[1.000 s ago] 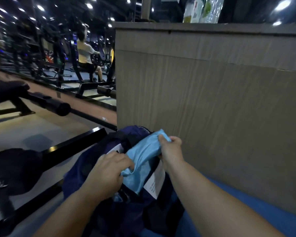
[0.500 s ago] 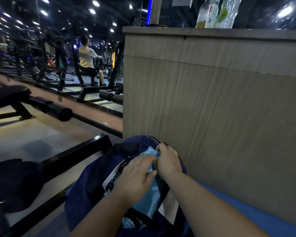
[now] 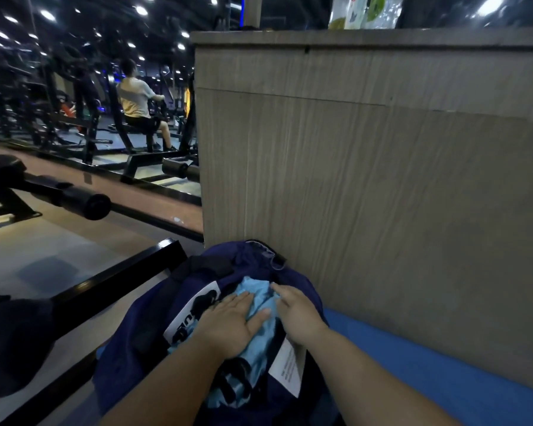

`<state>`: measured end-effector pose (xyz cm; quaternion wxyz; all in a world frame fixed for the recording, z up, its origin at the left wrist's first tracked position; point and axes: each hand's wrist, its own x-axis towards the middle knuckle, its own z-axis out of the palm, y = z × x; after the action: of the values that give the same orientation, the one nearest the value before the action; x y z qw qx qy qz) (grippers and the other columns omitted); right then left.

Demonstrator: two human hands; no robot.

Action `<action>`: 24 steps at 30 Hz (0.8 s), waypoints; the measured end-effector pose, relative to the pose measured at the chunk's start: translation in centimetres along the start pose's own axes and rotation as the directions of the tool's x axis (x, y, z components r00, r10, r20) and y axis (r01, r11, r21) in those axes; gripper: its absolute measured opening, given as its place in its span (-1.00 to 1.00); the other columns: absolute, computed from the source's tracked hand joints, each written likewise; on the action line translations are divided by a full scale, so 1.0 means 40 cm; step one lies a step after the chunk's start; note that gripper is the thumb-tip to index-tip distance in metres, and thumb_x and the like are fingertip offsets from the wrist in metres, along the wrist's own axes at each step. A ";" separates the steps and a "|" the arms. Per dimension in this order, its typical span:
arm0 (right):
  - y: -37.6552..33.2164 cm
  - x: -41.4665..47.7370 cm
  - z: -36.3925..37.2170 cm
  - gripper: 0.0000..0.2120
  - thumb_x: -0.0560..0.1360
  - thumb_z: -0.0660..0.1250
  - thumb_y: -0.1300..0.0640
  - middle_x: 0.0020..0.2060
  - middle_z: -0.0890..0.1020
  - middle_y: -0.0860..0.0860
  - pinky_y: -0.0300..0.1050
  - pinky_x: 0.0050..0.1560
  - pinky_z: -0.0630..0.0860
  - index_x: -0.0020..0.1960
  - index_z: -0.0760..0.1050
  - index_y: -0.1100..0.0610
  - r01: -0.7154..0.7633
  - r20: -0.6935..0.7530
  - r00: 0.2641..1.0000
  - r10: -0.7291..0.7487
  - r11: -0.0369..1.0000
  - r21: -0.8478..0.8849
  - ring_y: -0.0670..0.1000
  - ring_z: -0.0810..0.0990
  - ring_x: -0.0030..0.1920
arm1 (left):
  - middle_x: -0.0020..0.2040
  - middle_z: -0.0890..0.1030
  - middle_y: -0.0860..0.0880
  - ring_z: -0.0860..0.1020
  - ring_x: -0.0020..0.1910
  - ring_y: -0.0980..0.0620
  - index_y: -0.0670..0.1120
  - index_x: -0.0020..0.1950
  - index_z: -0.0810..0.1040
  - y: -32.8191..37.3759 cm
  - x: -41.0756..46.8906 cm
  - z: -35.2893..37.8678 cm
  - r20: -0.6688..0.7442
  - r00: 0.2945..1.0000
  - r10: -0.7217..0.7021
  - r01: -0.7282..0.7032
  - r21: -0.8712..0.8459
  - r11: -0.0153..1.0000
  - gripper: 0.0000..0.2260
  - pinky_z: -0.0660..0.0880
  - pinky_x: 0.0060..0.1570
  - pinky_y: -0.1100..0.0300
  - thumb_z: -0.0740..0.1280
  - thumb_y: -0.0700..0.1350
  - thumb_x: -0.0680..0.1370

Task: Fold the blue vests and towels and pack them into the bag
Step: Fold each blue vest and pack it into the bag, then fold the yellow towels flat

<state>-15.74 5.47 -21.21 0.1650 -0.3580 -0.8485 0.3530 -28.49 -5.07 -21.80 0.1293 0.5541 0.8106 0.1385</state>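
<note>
A dark navy bag [image 3: 136,342] stands open on a blue mat [image 3: 428,358], pushed against a wooden counter. A light blue cloth [image 3: 259,295] lies in the bag's mouth, over more blue fabric with black print lower down. My left hand [image 3: 231,324] lies flat on the cloth with straight fingers, pressing it down. My right hand [image 3: 296,312] rests beside it on the cloth's right edge, fingers extended and pointing into the bag. A white tag [image 3: 286,370] hangs inside the bag under my right wrist.
The wooden counter [image 3: 382,179] rises right behind the bag, with bottles [image 3: 363,10] on top. Black gym frame bars [image 3: 111,281] and a padded roller [image 3: 86,202] lie to the left. A person [image 3: 136,99] exercises on a machine in the background.
The cloth was held up above the bag by both hands; it has gone down into the bag's mouth. Both hands have let go of it and now lie flat on it.
</note>
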 end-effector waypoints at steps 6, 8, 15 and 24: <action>0.069 -0.147 -0.042 -0.65 0.68 0.10 0.15 0.33 0.32 -0.20 -0.49 0.34 0.06 0.45 0.36 0.05 0.142 -0.121 0.982 -0.147 0.989 -0.051 -0.20 0.27 0.38 | 0.53 0.28 0.01 0.16 0.53 -0.05 -0.04 0.54 0.23 0.102 -0.031 -0.030 -0.217 0.976 -0.007 0.057 0.229 0.972 -0.13 0.13 0.46 -0.05 -0.35 0.42 0.44; 0.099 -0.194 -0.075 -0.67 0.65 0.13 0.01 0.36 0.39 -0.19 -0.31 0.43 0.17 0.40 0.40 -0.03 0.132 -0.163 0.977 -0.134 0.991 -0.022 -0.16 0.32 0.39 | 0.28 0.57 -0.05 0.49 0.32 -0.11 -0.10 0.34 0.52 0.170 -0.056 -0.003 -0.387 0.916 0.107 -0.027 0.206 0.978 -0.13 0.40 0.28 -0.09 -0.33 0.39 0.51; 0.354 -0.434 -0.230 -0.86 0.57 0.18 -0.20 0.04 0.58 -0.21 0.01 0.24 0.46 0.02 0.51 -0.27 -0.063 -0.389 0.921 0.037 0.997 -0.053 -0.02 0.55 0.14 | 0.38 0.47 0.08 0.35 0.38 0.06 0.05 0.44 0.39 0.490 -0.139 0.219 -0.190 0.853 0.486 -0.511 -0.114 0.852 -0.04 0.21 0.34 0.25 -0.40 0.48 0.33; 0.652 -0.775 -0.423 -0.69 0.59 0.23 0.22 0.23 0.58 0.07 -0.18 0.26 0.33 0.31 0.51 0.12 -0.600 -0.511 0.688 0.515 0.800 -0.003 0.09 0.48 0.28 | 0.42 0.40 0.06 0.26 0.43 -0.06 0.11 0.40 0.39 0.854 -0.166 0.492 0.303 0.804 0.512 -0.519 -0.065 0.853 -0.44 0.16 0.36 0.00 -0.13 0.34 0.59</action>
<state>27.46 4.07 -28.97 0.2257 -0.6887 -0.6560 0.2108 10.47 2.19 -27.12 0.2064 0.7692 0.6005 0.0712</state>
